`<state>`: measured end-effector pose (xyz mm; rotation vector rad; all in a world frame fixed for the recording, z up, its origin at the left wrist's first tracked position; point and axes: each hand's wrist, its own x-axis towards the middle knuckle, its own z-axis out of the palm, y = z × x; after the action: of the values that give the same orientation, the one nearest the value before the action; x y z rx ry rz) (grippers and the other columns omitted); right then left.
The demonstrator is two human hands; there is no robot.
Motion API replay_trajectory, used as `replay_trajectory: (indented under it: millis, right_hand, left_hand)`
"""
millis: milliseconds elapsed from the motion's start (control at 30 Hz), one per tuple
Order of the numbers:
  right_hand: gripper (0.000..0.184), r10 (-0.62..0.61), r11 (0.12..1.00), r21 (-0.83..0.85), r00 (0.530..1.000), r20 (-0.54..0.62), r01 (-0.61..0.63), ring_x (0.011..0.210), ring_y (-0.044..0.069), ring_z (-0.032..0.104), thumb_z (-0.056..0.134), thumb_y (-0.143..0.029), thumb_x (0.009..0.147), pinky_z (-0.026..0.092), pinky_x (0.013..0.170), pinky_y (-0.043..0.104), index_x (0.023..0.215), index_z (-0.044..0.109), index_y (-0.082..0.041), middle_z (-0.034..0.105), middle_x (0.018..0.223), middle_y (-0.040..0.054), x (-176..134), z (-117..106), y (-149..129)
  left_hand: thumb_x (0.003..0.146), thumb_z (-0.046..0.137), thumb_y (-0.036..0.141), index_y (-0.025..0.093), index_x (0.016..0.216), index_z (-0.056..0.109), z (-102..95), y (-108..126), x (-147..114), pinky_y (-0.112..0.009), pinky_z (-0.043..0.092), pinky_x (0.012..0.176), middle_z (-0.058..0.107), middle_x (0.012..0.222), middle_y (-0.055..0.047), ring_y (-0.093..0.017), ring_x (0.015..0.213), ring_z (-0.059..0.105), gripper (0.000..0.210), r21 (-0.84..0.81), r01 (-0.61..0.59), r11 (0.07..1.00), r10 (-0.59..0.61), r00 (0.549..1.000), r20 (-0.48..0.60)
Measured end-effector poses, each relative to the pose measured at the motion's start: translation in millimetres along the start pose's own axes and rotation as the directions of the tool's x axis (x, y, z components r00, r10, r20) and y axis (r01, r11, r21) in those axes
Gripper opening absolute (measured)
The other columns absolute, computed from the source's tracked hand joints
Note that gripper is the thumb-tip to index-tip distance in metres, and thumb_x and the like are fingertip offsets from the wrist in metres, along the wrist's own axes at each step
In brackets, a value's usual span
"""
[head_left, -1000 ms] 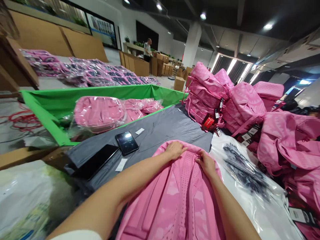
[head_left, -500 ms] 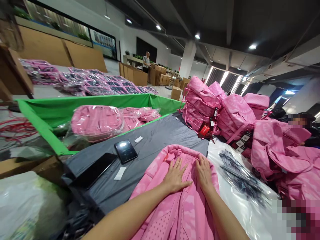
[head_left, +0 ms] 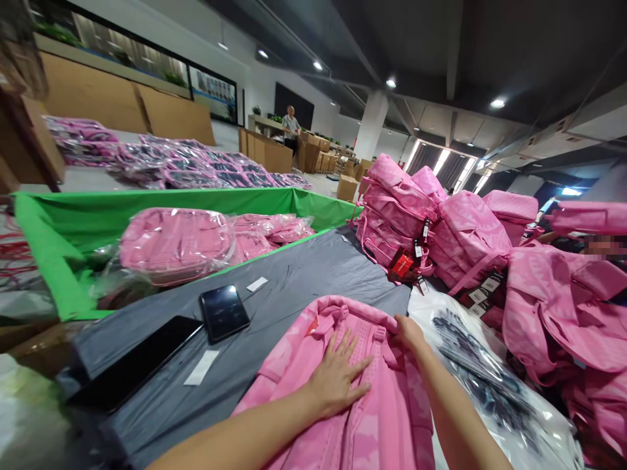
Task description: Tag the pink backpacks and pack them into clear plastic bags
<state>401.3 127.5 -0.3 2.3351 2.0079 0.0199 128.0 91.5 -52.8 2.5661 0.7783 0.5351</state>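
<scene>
A pink camouflage backpack lies in front of me on the grey cloth, its padded back and straps facing up. My left hand rests flat on the back panel, fingers spread. At the upper right corner, my right hand has its fingers curled around the backpack's edge. Left of the backpack are a black phone, a larger dark tablet-like slab and a white paper strip. Clear plastic bags with dark print lie to the right, partly behind my right forearm.
A green-lined bin holds pink backpacks in clear plastic. Piled pink backpacks with hanging tags stand at the right. Bagged bundles cover the floor behind the bin. A person stands among cardboard boxes.
My right hand has gone from lying flat on the backpack to gripping its upper right edge. My left hand stays spread on the panel. A pink bag has appeared raised at far right.
</scene>
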Motion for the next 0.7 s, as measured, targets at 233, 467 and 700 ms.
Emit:
replay_trajectory:
  millis: [233,467,700]
  right_hand:
    - [0.039,-0.004,1.000,-0.006,0.980,-0.198,0.003,0.117,0.034,0.059,0.057,-0.006,0.083,0.046,0.096,0.047,0.121,0.064,-0.015,0.065,0.126,0.0211,-73,-23,-42]
    - [0.036,-0.440,0.837,0.184,0.834,-0.332,0.515,0.124,0.025,0.054,0.045,-0.024,0.099,0.039,0.109,0.045,0.134,0.056,-0.028,0.062,0.135,0.0073,-221,-14,-142]
    - [0.038,-0.368,0.872,0.194,0.862,-0.348,0.450,0.109,0.027,0.056,0.053,-0.017,0.087,0.041,0.103,0.046,0.124,0.062,-0.019,0.067,0.120,0.0113,-197,38,-165]
  left_hand:
    - [0.093,0.048,0.071,0.030,0.144,0.057,-4.3,9,8,-0.071,0.002,0.119,0.036,0.161,-0.015,-0.041,0.154,0.017,0.066,0.038,0.133,0.990,-0.131,0.990,-0.050]
    - [0.102,0.030,0.022,0.008,0.144,0.050,-9.5,8,15,-0.055,0.009,0.126,0.047,0.154,-0.019,-0.029,0.151,0.030,0.048,-0.048,0.234,0.971,-0.238,0.963,-0.125]
    - [0.097,0.035,0.022,0.020,0.125,0.062,-48.0,41,-40,-0.038,0.045,0.109,0.067,0.130,-0.008,-0.022,0.122,0.059,0.039,-0.198,-0.015,0.980,0.012,1.000,-0.014]
